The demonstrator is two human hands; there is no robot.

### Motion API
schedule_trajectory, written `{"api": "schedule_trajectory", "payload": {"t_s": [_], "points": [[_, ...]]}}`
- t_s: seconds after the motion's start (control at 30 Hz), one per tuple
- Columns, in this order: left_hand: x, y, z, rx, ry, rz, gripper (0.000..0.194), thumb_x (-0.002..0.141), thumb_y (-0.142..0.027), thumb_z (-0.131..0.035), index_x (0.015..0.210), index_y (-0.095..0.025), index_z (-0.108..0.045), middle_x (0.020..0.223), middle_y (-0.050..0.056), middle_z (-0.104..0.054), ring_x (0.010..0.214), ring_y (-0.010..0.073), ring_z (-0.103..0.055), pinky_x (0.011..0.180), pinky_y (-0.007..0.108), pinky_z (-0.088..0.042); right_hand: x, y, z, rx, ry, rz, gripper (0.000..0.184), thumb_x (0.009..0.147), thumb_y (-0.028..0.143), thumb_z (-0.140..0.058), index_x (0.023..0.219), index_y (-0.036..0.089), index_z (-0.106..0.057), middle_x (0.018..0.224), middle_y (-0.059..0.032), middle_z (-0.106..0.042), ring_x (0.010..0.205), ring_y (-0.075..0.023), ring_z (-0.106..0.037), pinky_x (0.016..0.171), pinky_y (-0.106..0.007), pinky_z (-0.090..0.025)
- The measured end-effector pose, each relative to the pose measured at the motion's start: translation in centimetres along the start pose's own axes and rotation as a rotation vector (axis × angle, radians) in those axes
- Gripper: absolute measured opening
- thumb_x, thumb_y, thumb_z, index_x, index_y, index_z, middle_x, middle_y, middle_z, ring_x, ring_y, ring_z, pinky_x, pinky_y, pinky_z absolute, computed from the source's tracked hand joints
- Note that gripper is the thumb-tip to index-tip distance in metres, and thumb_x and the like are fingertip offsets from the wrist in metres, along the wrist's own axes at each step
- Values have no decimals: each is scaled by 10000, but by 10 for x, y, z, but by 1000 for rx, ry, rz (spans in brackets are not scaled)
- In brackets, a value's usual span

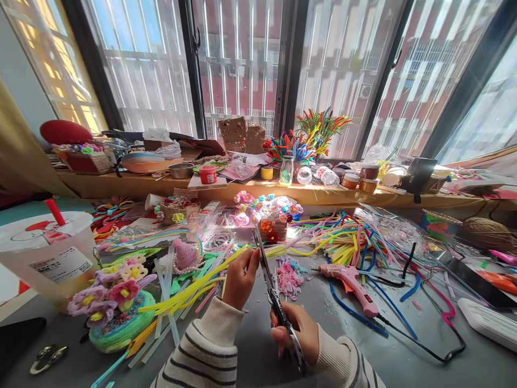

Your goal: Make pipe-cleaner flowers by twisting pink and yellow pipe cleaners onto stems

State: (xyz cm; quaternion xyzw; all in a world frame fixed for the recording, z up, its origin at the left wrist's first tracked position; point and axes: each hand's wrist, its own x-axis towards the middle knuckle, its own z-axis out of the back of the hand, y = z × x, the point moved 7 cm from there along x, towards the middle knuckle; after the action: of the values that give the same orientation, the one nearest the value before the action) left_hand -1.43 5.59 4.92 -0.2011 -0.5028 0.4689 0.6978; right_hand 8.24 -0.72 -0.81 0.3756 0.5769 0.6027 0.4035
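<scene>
My left hand (241, 277) is closed in a pinch on a yellow pipe cleaner (189, 291) that trails off to the left over the grey table (404, 355). My right hand (297, 333) grips the handles of a pair of scissors (271, 291), whose blades point up and away, right beside my left fingertips and the yellow strand. A small heap of pink and teal cut fuzz (288, 276) lies just right of the blades. Both sleeves are cream with dark stripes.
A pink glue gun (350, 279) with a black cord lies to the right. Loose pipe cleaners (347, 240) cover the back of the table. A drink cup (48, 253) and a flowered yarn basket (119, 315) stand left. The window ledge (121, 186) holds jars and boxes.
</scene>
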Motion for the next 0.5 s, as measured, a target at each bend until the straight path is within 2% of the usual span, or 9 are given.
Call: {"api": "schedule_trajectory", "payload": {"t_s": [0.13, 0.3, 0.5], "points": [[1, -1, -1, 3, 18, -14, 297, 774, -357, -324, 530, -192, -356, 493, -37, -347, 492, 110, -348, 484, 219, -280, 2, -6, 1, 34, 5, -28, 516, 405, 617, -579, 560, 164, -388, 420, 63, -394, 352, -55, -392, 348, -183, -295], [2, 0, 0, 5, 4, -14, 281, 768, -349, -331, 539, -196, -385, 500, -25, -381, 510, 123, -377, 491, 225, -291, 2, -7, 4, -16, -23, -24, 399, 461, 471, -646, 533, 165, -400, 397, 72, -391, 369, -60, -403, 366, -183, -302], [1, 2, 1, -60, -29, 5, 271, 761, -342, -358, 540, -190, -396, 500, -34, -381, 488, 110, -360, 481, 218, -287, 0, -5, 1, -1, -10, -29, 372, 483, 445, -641, 541, 164, -404, 398, 71, -413, 366, -62, -414, 375, -187, -323]]}}
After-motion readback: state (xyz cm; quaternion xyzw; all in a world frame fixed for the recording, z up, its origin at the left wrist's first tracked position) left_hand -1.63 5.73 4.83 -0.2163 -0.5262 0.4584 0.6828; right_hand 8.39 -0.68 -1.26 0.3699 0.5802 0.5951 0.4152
